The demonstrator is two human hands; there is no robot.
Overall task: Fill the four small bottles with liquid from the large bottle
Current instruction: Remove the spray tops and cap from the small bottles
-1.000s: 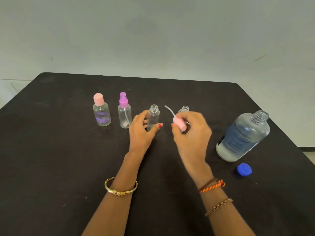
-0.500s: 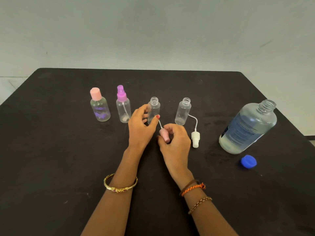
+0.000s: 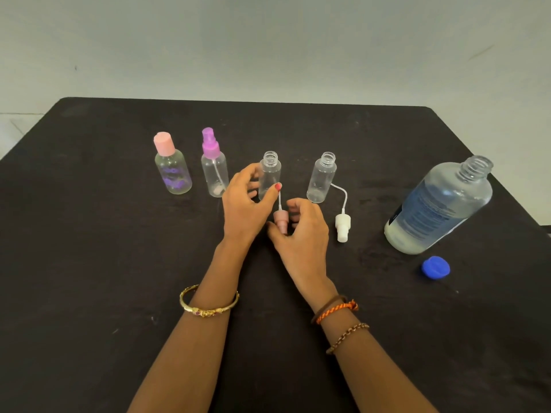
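Cap (image 3: 435,267) lies near bottle (image 3: 438,205), beside sprayer (image 3: 342,223).

A black table (image 3: 89,263) with rounded far corners fills the lower part of the head view, its matte top faintly scuffed and speckled. Behind its far edge rises a plain pale grey-green wall (image 3: 268,46), evenly lit, bearing a few small dark marks. A strip of lighter floor (image 3: 15,126) shows past the left corner.

A bare, staged indoor workspace, its kind hard to tell: a black cloth-covered worktop (image 3: 89,263) stands against a plain pale wall (image 3: 268,40), with nothing household around.
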